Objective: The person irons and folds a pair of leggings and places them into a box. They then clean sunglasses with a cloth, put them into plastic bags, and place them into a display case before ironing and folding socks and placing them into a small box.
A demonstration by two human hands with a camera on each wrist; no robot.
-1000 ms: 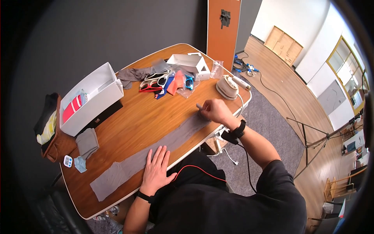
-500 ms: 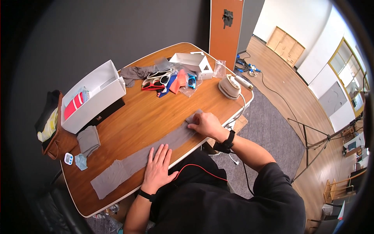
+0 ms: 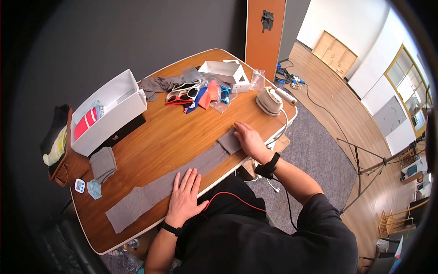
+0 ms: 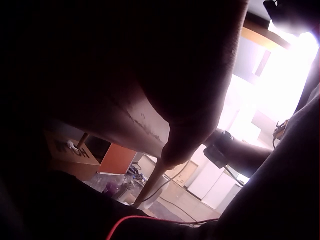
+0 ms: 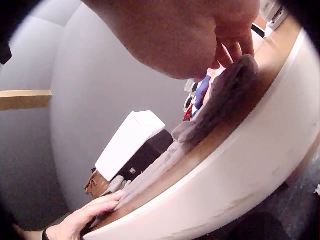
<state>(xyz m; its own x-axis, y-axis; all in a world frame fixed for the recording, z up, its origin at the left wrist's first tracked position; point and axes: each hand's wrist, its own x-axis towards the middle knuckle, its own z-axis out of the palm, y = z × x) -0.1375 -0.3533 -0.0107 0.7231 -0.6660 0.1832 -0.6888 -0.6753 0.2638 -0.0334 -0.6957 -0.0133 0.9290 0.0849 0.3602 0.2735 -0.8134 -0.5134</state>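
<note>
A long, narrow grey cloth (image 3: 182, 171) lies along the near side of the table, its right end folded back on itself in a flat, thicker section (image 3: 229, 141). My left hand (image 3: 184, 196) rests on the cloth's middle near the table edge, fingers straight and spread. At the folded end, my right hand (image 3: 249, 140) lies with extended fingers over the fold's right edge. In the right wrist view, the fingers (image 5: 232, 50) touch the top of the raised grey fold (image 5: 222, 97). The left wrist view is mostly dark.
A white box (image 3: 109, 116) stands at the left beside a brown basket (image 3: 68, 164) of clothes. Near them lie a folded grey cloth (image 3: 103, 164) and a small timer (image 3: 80, 185). Sunglasses (image 3: 180, 98) and a small white box (image 3: 223, 73) are at the back; an iron (image 3: 269, 101) is at the right.
The right hand has brought the cloth's right end over to the left into a fold, released its pinch, and moved to the fold's right edge. The left hand has stayed in place.
</note>
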